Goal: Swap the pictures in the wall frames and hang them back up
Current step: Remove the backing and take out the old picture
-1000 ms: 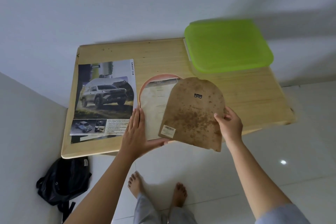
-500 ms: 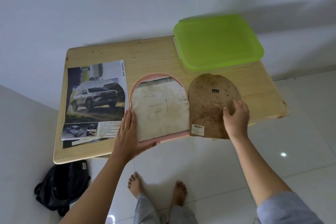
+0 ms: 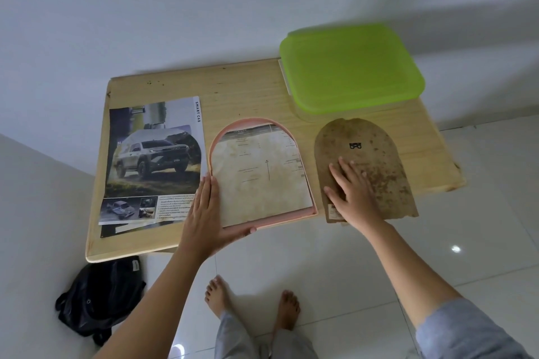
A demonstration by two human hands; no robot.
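A pink arched frame lies face down on the wooden table, with a pale stained paper inside it. My left hand grips the frame's lower left corner, fingers flat along its left side and thumb under the near edge. To the right lies the brown arched backing board, spotted and torn at the bottom. My right hand rests flat on the board's lower left part, fingers spread. A car poster lies at the left of the table.
A box with a green lid stands at the table's back right, by the white wall. A black bag lies on the tiled floor under the table's left corner. My bare feet stand just before the table's near edge.
My right hand carried the backing board off the frame to the right and laid it flat on the table. The paper inside the frame is now uncovered. My left hand stayed on the frame.
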